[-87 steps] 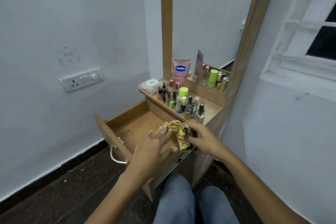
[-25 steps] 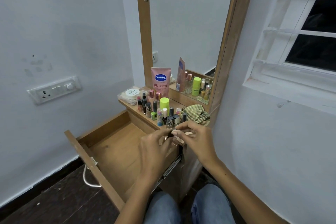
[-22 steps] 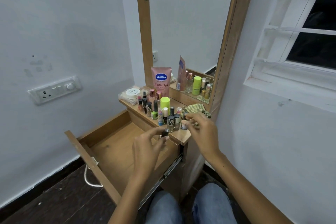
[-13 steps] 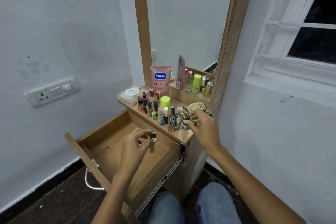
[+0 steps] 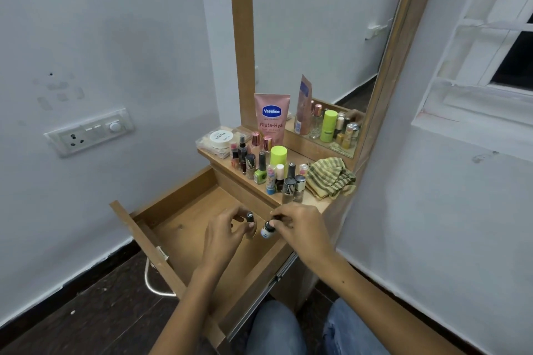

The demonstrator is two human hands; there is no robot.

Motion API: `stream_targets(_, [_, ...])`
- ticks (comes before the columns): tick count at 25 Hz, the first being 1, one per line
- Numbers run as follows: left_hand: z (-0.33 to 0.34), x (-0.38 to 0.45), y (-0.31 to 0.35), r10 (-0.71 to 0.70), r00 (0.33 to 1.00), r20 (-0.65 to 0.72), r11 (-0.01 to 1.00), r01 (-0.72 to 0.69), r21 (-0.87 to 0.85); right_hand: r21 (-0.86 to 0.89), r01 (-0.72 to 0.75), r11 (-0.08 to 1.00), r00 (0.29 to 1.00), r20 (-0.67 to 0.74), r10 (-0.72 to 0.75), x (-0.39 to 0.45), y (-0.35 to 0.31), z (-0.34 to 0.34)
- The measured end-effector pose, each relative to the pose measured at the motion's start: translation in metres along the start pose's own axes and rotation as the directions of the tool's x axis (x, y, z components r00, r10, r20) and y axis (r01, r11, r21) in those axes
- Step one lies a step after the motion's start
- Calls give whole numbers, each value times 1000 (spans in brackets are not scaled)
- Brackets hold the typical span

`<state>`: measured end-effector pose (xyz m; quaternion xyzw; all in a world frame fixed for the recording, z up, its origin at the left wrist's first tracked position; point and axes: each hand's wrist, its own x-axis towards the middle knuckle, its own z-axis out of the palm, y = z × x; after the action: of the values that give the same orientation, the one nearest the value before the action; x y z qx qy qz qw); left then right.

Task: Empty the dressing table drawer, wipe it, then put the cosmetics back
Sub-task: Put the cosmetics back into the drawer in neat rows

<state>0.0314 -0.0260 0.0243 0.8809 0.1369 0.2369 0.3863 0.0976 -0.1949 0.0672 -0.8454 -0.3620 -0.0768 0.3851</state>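
The wooden drawer (image 5: 173, 232) is pulled out to the left, its floor bare. My left hand (image 5: 223, 235) holds a small black-capped bottle (image 5: 249, 217) upright inside the drawer near its right side. My right hand (image 5: 300, 229) holds a small white bottle with a dark cap (image 5: 267, 230) right beside it, over the drawer. Several nail polishes and small bottles (image 5: 269, 171) stand in rows on the dressing table top (image 5: 318, 202). A pink Vaseline tube (image 5: 272, 118) stands at the back. A striped yellow-green cloth (image 5: 330, 177) lies crumpled on the top's right end.
A mirror (image 5: 317, 37) in a wooden frame rises behind the top. A white round jar (image 5: 220, 137) sits on packets at the back left. A switch panel (image 5: 88, 132) is on the left wall, a window (image 5: 496, 46) to the right. My knees (image 5: 311, 328) are below the drawer.
The cloth was put down on the table top. My left hand carried a black-capped bottle down into the drawer, and my right hand took a white bottle from the top and brought it beside it.
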Motion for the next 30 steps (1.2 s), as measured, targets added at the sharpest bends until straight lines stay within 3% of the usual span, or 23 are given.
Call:
stream_targets(4, [4, -5, -8, 1, 1000, -4, 999, -1, 35, -298, -64, 952, 971, 201, 128, 8, 4, 22])
stream_targets(7, [5, -5, -9, 42, 998, 43, 997, -45, 59, -405, -90, 910, 927, 301, 225, 13, 4, 31])
stream_targets(12, [11, -3, -9, 73, 993, 96, 997, -76, 30, -468, -62, 882, 907, 343, 245, 20, 4, 34])
stream_targets(17, [17, -2, -12, 113, 979, 170, 992, -120, 32, -289, -153, 945, 948, 228, 224, 12, 10, 10])
stream_targets(24, [26, -1, -11, 133, 960, 245, 987, -152, 59, -186, -180, 966, 966, 154, 209, 4, 10, -19])
stream_targets(30, [25, -2, -7, 120, 965, 234, 980, -153, 128, -78, -160, 984, 986, -53, 156, 6, 12, -30])
